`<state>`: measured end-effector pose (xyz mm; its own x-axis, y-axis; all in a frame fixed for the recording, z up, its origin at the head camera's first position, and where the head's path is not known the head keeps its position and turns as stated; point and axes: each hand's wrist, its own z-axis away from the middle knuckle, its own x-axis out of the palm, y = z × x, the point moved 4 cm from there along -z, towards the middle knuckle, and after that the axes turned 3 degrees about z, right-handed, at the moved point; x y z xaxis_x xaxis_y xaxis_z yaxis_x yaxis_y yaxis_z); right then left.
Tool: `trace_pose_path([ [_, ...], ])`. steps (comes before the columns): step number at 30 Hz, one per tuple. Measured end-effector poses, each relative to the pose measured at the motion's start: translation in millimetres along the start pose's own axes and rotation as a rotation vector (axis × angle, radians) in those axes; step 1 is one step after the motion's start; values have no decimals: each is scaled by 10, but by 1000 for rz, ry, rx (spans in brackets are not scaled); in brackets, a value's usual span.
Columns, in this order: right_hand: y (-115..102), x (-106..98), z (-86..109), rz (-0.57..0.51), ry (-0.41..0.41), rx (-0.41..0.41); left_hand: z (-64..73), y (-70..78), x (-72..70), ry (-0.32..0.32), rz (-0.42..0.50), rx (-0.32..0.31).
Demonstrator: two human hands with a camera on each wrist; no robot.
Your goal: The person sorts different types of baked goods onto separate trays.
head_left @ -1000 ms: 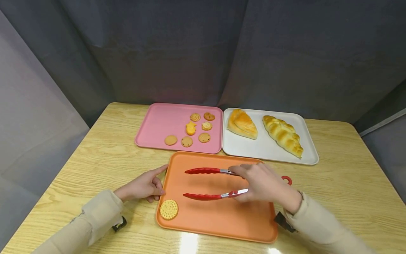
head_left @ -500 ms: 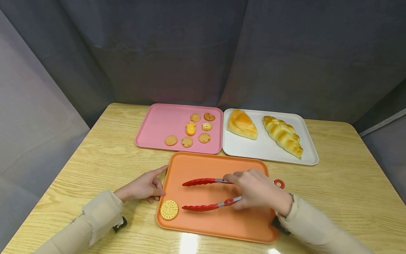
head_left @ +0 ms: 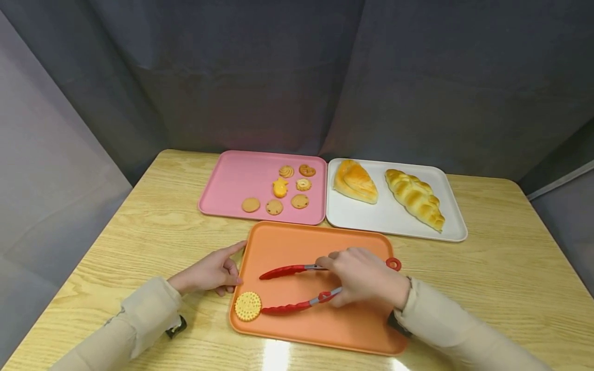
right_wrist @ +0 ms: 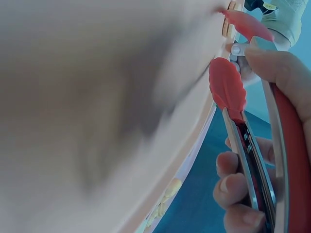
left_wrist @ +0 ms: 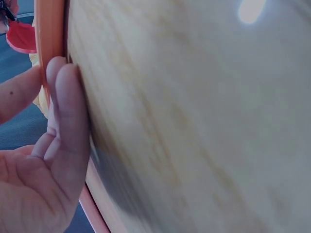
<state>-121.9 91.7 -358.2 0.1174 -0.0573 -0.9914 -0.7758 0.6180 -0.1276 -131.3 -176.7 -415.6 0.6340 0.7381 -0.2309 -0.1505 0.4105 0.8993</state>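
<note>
My right hand grips a pair of red-tipped metal tongs; their jaws are spread apart over the orange tray. The near tip is right at the edge of a round yellow cracker in the tray's front left corner. The far tip is over bare tray. In the right wrist view, thumb and fingers lie on opposite arms of the tongs. My left hand rests against the tray's left rim, index finger straight, thumb at the edge. The left wrist view shows fingertips against the tray's side.
Behind the orange tray, a pink tray bears several small cookies. Beside it a white tray holds a wedge-shaped bread and a braided loaf. All stand on a wooden table before a dark curtain.
The right hand has moved left and toward the front with the tongs, bringing the near tip up to the yellow cracker. The left hand has stayed at the tray's rim.
</note>
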Motion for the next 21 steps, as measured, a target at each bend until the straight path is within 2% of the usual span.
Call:
trace_pose_path([
  [21,-135,31,-100,-2,-22,-92,-13,8,3,6,-17,10],
])
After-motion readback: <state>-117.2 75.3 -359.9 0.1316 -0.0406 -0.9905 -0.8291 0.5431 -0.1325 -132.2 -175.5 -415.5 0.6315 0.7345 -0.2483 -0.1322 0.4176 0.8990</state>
